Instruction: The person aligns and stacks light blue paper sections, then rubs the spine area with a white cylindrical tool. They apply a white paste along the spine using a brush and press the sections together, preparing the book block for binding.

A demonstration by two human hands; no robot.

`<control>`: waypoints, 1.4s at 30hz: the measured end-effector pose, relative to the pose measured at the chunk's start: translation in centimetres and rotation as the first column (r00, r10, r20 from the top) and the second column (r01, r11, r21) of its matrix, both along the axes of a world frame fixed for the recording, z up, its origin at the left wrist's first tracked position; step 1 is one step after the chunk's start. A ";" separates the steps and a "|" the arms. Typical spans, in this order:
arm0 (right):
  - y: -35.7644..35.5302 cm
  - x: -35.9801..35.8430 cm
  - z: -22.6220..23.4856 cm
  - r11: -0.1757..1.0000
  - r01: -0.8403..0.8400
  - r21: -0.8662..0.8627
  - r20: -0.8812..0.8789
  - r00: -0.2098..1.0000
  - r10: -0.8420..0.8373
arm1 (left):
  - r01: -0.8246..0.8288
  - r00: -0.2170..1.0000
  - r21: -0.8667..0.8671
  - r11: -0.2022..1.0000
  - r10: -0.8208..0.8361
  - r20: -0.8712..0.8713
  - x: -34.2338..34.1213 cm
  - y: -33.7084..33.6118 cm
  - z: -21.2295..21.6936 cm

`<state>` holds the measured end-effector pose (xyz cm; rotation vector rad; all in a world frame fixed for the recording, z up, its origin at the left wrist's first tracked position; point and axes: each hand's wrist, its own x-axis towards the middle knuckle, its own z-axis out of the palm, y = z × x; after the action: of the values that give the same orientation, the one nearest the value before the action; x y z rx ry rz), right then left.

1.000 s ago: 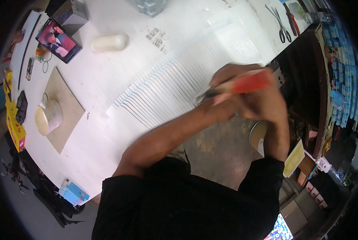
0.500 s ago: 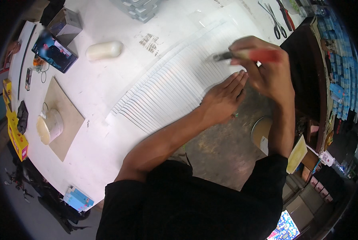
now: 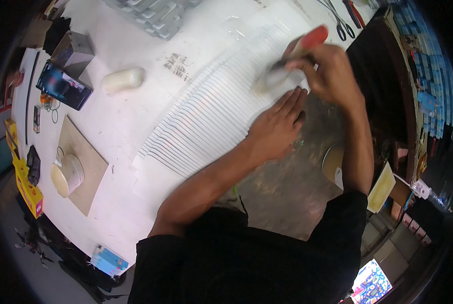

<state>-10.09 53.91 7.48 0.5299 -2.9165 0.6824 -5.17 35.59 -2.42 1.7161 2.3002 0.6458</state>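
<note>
A long row of overlapping white sheets [image 3: 201, 119], fanned out in narrow strips, lies across the white table. My left hand [image 3: 276, 126] rests flat on its near edge, fingers stretched toward the right end. In my right hand [image 3: 333, 76] is a paintbrush [image 3: 315, 38] with a red-ended handle. Its blurred bristles point down and left over the sheets, just beyond my left fingertips. Motion blur hides whether the bristles touch the paper.
On the left, a tub of cream-coloured paste [image 3: 67, 175] stands on a brown board [image 3: 92, 177]. A whitish cylinder [image 3: 123, 80] and a phone [image 3: 64, 86] lie farther back. Scissors [image 3: 340, 23] lie far right, near grey plastic trays [image 3: 153, 15]. Below the table's edge is a round drum [image 3: 333, 164].
My right hand has shifted left, and the brush has swung from nearly level to a steeper tilt with its red end up. My left hand stays on the sheets. The whole view has shifted slightly.
</note>
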 end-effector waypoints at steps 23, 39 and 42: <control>-3.3 2.0 3.3 0.662 0.292 -0.690 0.298 0.948 -0.108 | -0.014 0.998 0.052 0.999 0.018 -0.060 -0.3 -0.3 0.3; -3.5 3.2 0.8 0.794 0.153 -0.588 -0.001 0.982 -0.190 | -0.277 0.949 0.398 0.875 0.315 -0.031 3.8 2.9 -7.9; -3.4 3.8 -1.6 0.840 0.167 -0.516 0.127 0.985 -0.117 | -0.116 0.958 0.199 0.973 0.057 0.280 3.0 1.6 -5.1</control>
<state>-6.25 50.53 5.90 0.2167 -2.6252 1.4457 -2.17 37.18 -7.56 1.5005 2.1853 1.1093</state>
